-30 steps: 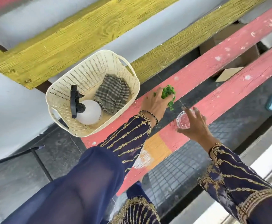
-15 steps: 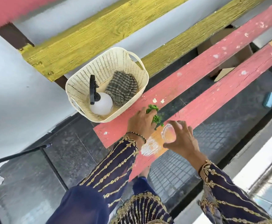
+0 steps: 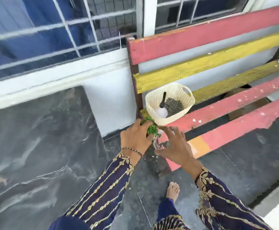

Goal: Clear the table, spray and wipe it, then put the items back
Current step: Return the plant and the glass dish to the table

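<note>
1. Your left hand [image 3: 136, 138] grips a green leafy sprig [image 3: 152, 128] just below the cream basket [image 3: 187, 103].
2. Your right hand [image 3: 176, 148], fingers spread, cups a clear glass [image 3: 157, 141] touching the sprig, at the bench's [image 3: 226, 110] near end.
3. The basket sits on the bench slats, holding a white spray bottle [image 3: 161, 110] and a striped cloth [image 3: 174, 105].

Home veranda: painted bench [image 3: 218, 35], barred window [image 3: 69, 27]

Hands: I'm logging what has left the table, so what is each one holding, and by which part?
The left hand grips a green sprig in its fingers. The right hand holds a clear glass by its side.
</note>
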The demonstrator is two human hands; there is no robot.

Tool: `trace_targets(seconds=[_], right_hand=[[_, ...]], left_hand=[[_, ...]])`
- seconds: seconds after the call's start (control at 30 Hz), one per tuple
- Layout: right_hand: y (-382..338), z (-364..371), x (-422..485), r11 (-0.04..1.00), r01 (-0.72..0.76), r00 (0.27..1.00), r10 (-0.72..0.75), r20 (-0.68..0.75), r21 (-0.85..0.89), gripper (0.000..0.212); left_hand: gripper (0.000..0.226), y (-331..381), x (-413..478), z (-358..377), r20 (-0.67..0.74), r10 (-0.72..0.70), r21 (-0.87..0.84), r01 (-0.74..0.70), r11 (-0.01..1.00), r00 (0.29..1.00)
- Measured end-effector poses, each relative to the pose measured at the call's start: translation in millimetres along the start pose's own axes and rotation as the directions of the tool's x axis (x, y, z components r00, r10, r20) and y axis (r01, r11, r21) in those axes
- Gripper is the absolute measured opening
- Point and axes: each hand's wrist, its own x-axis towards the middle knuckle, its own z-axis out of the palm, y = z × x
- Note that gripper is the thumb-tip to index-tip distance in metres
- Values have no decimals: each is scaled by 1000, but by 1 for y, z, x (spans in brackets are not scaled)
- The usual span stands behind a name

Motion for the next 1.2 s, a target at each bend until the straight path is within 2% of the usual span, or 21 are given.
trace_targets(seconds=[0.07,0.27,0.6,0.9,1.2], right_hand=[[-49,1,-23,997,74,997,-74,8,10,104],[-160,15,-76,969,234,972,-231,48,-81,93],[-281,55,-101,891,440,894,-423,146,-111,91],[-347,104,-59,870,476,865,-437,248,-126,89],[-424,154,46,857,490,848,-428,312,-158,90]], left_hand=[[42,-28,-32,-42,-57,-63,-11,62,998,996],[41,-99,-106,-128,-202,-229,-59,221,973,952],[37,-213,-175,-191,-313,-433,-112,420,901,845],[37,-308,-180,-201,-280,-528,-127,514,848,802],[39,-413,-133,-200,-227,-608,-146,591,794,761]])
